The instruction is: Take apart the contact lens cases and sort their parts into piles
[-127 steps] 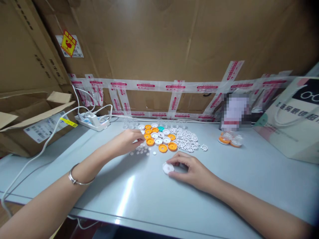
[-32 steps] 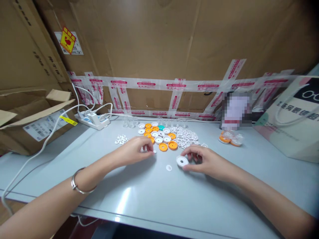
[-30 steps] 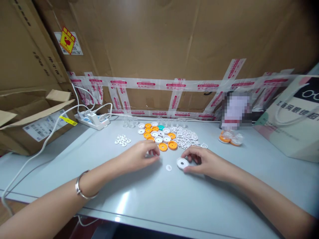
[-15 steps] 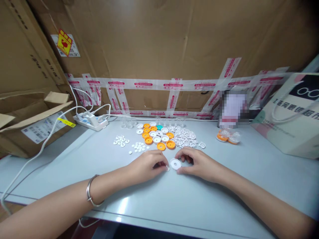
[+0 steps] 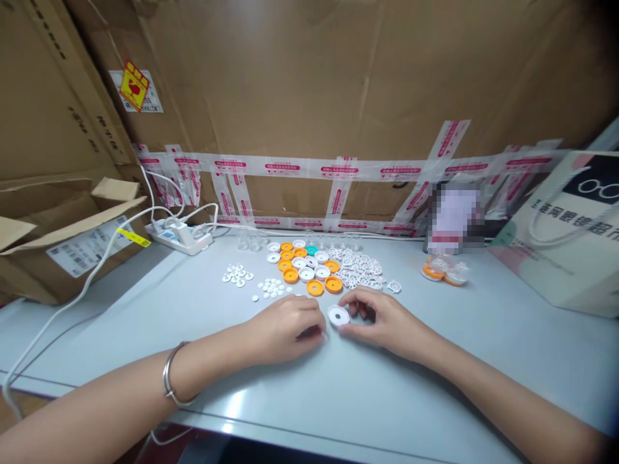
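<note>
My right hand [image 5: 370, 316] holds a round white cap [image 5: 338, 316] between thumb and fingers, its centre showing a dark hole. Just left of it is my left hand [image 5: 300, 325], fingers pinched together near the table; what they hold, if anything, is too small to make out. Beyond the hands lie several orange rings [image 5: 333, 284] and white rings [image 5: 306, 274], with one green ring [image 5: 312, 251] at the back. A pile of white lattice pieces [image 5: 360, 267] sits to their right. Small white discs [image 5: 273, 288] and white stemmed pieces [image 5: 237, 276] lie on the left.
Clear cups [image 5: 249, 242] stand along the back. A power strip [image 5: 184, 241] and an open carton [image 5: 62, 245] are at the left. Orange-and-clear pieces [image 5: 445, 271], a blurred phone-like object [image 5: 453, 219] and a paper bag [image 5: 565, 238] stand on the right of the table [image 5: 387, 399].
The white cap's centre hole now looks dark instead of pale. The small pale piece at my left fingertips is no longer clearly visible. The view has shifted slightly.
</note>
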Demonstrator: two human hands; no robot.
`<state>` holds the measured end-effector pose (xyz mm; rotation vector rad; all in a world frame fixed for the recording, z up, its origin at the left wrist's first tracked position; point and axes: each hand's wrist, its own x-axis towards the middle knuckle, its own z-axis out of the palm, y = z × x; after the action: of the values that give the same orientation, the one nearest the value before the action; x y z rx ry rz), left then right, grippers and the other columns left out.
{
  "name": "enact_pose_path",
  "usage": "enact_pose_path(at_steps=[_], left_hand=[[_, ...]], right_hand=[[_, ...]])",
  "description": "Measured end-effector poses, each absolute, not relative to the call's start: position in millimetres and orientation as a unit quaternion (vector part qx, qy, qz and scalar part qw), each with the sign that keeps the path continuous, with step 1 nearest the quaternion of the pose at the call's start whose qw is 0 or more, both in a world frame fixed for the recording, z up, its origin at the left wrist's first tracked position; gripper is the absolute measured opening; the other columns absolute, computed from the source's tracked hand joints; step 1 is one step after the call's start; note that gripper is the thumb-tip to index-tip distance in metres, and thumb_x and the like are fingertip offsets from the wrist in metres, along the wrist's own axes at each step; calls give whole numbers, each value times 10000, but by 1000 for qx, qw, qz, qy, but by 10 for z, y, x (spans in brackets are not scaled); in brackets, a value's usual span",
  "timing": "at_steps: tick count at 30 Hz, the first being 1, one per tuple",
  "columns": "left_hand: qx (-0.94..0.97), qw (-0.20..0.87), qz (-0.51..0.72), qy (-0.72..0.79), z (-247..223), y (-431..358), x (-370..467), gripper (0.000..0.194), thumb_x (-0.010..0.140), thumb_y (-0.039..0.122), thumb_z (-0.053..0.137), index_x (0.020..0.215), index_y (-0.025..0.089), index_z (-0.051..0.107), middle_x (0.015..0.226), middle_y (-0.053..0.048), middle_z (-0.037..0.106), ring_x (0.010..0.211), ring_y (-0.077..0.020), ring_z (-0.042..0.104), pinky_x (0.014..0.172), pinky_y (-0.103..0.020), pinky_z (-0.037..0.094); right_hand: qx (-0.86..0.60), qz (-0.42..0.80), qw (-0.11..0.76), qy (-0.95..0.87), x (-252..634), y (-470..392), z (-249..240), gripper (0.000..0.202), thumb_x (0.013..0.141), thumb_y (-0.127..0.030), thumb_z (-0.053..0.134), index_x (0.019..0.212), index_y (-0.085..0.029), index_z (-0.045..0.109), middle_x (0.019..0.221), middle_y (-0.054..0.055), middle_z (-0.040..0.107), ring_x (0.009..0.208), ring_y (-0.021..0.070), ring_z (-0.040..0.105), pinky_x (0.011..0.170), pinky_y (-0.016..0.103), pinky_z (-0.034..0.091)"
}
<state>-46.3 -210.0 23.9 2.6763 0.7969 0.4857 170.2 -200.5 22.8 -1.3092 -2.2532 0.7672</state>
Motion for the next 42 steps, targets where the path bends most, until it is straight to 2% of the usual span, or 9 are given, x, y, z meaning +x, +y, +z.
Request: enact_pose_path(at_steps=[5, 12, 19, 25, 30, 32, 35, 38, 42], left_hand=[[943, 145, 158, 254, 247, -2161, -476, 117, 804, 158, 470, 833, 148, 583, 794, -47, 590, 749, -142, 544, 707, -246, 412], [952, 111, 154, 241, 209, -2166, -524, 118, 806, 175, 477, 847, 152, 585, 804, -45, 589, 754, -149, 540, 719, -248, 409], [955, 79, 146, 247, 223, -2119, -591, 135, 811, 184, 477, 847, 153, 603, 793, -44, 594, 740, -147, 549, 703, -240, 411], [951, 89, 152, 253, 216, -2091, -602, 123, 804, 170, 489, 834, 156, 608, 784, -38, 610, 720, -146, 565, 715, -255, 420], [938, 111, 198, 263, 245, -2098, -600, 108, 814, 179, 498, 827, 157, 603, 777, -25, 635, 732, -137, 587, 735, -261, 421], [928, 118, 233, 265, 262, -2114, -591, 107, 826, 189, 494, 838, 156, 595, 799, -25, 647, 759, -134, 594, 745, -262, 419], [911, 125, 293, 262, 266, -2143, -559, 116, 847, 206, 484, 858, 159, 590, 820, -23, 658, 780, -125, 598, 728, -252, 418], [897, 131, 336, 254, 234, -2156, -511, 111, 838, 207, 499, 857, 158, 598, 795, -19, 666, 755, -115, 605, 698, -239, 424], [889, 119, 360, 258, 188, -2136, -470, 96, 805, 180, 524, 839, 156, 610, 773, -17, 680, 734, -114, 620, 688, -232, 437]], right_hand=[[-439, 186, 267, -838, 1475, -1885, 380, 217, 733, -288, 612, 924, -187, 606, 853, 39, 554, 777, 159, 507, 722, 283, 394], [-388, 86, 212, -893, 630, -1346, 416, 266, 725, -339, 622, 919, -157, 617, 897, 64, 558, 842, 180, 508, 751, 280, 385], [-400, 80, 193, -892, 336, -1015, 183, 233, 655, -280, 672, 829, -128, 645, 822, 82, 569, 811, 207, 513, 713, 286, 379], [-411, 111, 227, -876, 441, -1088, 307, 341, 706, -352, 650, 960, -126, 622, 821, 52, 573, 773, 161, 510, 699, 252, 388], [-408, 235, 315, -824, 866, -1475, 439, 202, 798, -328, 547, 859, -162, 645, 764, 19, 590, 668, 124, 498, 631, 242, 387], [-416, 319, 334, -783, 1093, -1725, 411, 212, 823, -342, 515, 827, -167, 636, 818, 27, 622, 732, 132, 535, 671, 248, 403], [-404, 501, 326, -693, 1335, -2086, 302, 221, 817, -359, 538, 922, -190, 633, 917, 27, 647, 851, 132, 563, 767, 247, 424], [-377, 656, 290, -587, 1395, -2290, 198, 307, 792, -354, 588, 1061, -208, 610, 901, 22, 659, 815, 108, 581, 774, 241, 446], [-366, 728, 300, -497, 1334, -2302, 153, 323, 752, -317, 651, 1044, -181, 637, 809, 16, 661, 727, 69, 579, 762, 205, 455]])
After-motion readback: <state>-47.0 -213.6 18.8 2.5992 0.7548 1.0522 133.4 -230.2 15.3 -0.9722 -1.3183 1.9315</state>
